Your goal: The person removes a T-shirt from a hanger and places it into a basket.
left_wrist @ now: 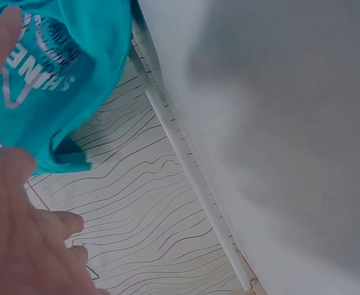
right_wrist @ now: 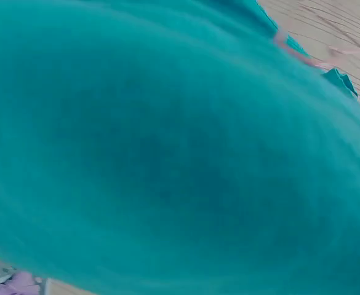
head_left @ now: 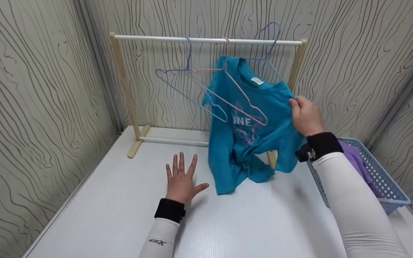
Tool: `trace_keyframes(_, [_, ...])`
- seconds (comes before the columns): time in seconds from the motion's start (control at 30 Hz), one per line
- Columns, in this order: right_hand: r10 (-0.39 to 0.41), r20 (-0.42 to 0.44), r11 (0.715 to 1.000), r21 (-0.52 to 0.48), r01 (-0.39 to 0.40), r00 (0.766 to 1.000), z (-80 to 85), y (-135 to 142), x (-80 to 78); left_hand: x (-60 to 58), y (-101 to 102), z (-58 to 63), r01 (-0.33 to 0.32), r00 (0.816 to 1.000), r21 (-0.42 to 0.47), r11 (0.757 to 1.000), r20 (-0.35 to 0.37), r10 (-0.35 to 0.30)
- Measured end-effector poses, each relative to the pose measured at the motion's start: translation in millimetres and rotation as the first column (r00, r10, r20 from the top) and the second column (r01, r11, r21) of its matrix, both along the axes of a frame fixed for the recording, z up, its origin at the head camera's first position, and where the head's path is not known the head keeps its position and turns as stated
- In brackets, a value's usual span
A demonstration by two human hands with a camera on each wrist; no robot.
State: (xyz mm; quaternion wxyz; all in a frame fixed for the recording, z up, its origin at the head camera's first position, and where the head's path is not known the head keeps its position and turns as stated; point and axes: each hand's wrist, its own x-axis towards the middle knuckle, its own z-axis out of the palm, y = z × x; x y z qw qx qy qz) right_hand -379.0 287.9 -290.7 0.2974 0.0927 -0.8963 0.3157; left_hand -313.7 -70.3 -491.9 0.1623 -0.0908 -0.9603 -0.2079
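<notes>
A turquoise T-shirt [head_left: 260, 104] with a printed front hangs down in front of the rack, its lower part bunched near the table. My right hand [head_left: 307, 115] pinches the shirt's shoulder on the right side. A purple-blue hanger [head_left: 274, 39] rises above the collar with its hook over the height of the rod; how far it sits in the shirt is hidden. A pink hanger [head_left: 244, 89] crosses before the shirt, and a blue-purple hanger [head_left: 177, 70] hangs left of it. Over the table, my left hand [head_left: 181, 184] has spread fingers and holds nothing. Cloth fills most of the right wrist view.
The rack has a white rod [head_left: 149, 37] and wooden posts [head_left: 124, 82] on the white table [head_left: 113, 211]. At the right stands a blue-grey perforated basket [head_left: 389, 190] with purple cloth [head_left: 357, 161] in it. Wood-patterned walls [head_left: 34, 71] surround the table.
</notes>
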Motion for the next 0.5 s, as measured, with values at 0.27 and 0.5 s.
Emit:
trace_keyframes(0.27, [-0.025,-0.080,1.000,0.007,0.026,0.996,11.6,9.5,15.2,0.3,-0.3,0.7,-0.004,1.000,0.011,1.000,0.000,0.004])
trace_keyframes(0.5, [-0.039,-0.092,0.999,0.017,0.041,0.995,-9.0,24.1,29.6,0.1,0.1,1.3,-0.004,1.000,0.030,1.000,0.022,0.003])
